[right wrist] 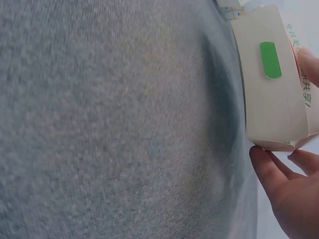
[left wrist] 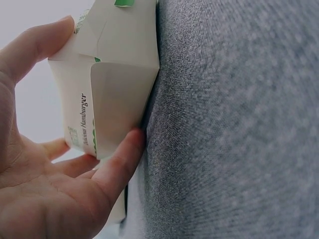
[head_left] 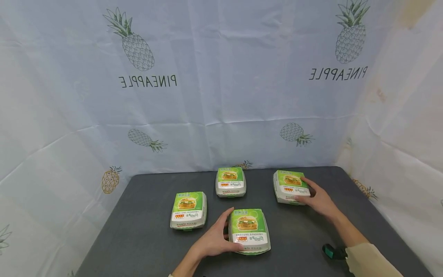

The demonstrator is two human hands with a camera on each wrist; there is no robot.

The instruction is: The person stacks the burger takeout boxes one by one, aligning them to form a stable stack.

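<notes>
Near the front middle of the table lies a green-and-white hamburger box [head_left: 250, 231], its lid printed with a burger picture. My left hand [head_left: 215, 235] holds it from its left side, the thumb on the front part of the lid. In the left wrist view, the fingers spread along the box's pale side wall [left wrist: 119, 99], the lowest fingertip close to the table. A matching hamburger box [head_left: 290, 184] at the back right is held by my right hand [head_left: 322, 201]. That thumb rests on the lid's front edge, while the other fingers reach along the right side.
Two more such boxes lie on the dark grey table [head_left: 145, 238]: a left box [head_left: 188, 209] and a back middle box [head_left: 230, 182]. A white pineapple-print cloth [head_left: 221, 96] hangs behind the table and along both sides. A dark band with a green face [head_left: 333, 252] is at the right wrist.
</notes>
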